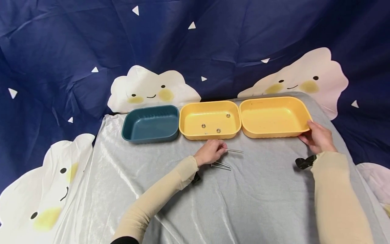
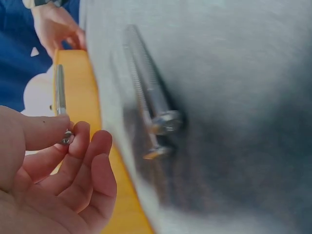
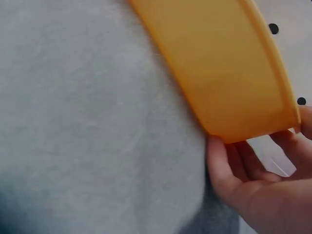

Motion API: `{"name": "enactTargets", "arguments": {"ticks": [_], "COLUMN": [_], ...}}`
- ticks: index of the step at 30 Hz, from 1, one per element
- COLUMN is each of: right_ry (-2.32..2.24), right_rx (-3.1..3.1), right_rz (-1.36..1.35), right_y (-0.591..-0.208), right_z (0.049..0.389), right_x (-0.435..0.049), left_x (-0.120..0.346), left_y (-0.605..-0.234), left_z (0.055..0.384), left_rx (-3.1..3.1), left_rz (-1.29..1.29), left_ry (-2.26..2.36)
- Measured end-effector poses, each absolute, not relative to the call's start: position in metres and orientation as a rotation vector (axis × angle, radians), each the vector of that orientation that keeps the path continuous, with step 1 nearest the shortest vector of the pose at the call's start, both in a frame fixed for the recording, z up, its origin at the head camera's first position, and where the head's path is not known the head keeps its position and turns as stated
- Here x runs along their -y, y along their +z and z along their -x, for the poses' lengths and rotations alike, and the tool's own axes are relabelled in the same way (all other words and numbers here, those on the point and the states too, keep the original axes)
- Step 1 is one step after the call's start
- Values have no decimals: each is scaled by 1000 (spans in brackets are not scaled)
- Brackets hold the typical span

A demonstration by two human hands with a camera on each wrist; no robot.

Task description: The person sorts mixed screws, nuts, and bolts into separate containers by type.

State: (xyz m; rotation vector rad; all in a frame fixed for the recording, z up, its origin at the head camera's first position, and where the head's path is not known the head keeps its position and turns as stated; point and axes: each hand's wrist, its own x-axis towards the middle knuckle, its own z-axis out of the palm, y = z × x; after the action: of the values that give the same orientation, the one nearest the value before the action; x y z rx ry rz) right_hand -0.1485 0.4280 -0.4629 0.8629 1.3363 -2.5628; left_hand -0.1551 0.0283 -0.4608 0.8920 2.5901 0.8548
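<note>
My left hand (image 1: 209, 152) pinches a long metal bolt (image 1: 236, 150) near its head, between thumb and fingertips, in front of the middle yellow bin. Its shank points right in the head view and upward in the left wrist view (image 2: 60, 90). On the cloth just below this hand lie two more bolts (image 2: 153, 97), side by side. My right hand (image 1: 319, 137) holds the near right corner of the larger yellow bin (image 1: 271, 135), with a digit over the rim and fingers against the outer wall (image 3: 234, 107).
The middle yellow bin (image 1: 210, 137) holds several small metal nuts. Left of it stands a dark teal bin (image 1: 152, 139), and all the bins form a row at the back of the grey cloth-covered table (image 1: 259, 196). A blue curtain (image 1: 225, 40) with clouds hangs behind.
</note>
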Motion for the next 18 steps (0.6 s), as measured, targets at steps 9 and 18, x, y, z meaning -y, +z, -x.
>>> {"name": "enactTargets", "arguments": {"ticks": [9, 18], "right_ry": [-2492, -2519], "right_rx": [-1252, -1067], "right_rz": [-860, -678], "right_y": [-452, -453], "right_z": [147, 143], "right_x": [-439, -448], "left_x": [-32, -37], "left_y": [-443, -428], "left_z": [158, 167], "left_rx": [-2583, -2645], "left_rz": [-859, -798], "left_ry": [962, 1063]}}
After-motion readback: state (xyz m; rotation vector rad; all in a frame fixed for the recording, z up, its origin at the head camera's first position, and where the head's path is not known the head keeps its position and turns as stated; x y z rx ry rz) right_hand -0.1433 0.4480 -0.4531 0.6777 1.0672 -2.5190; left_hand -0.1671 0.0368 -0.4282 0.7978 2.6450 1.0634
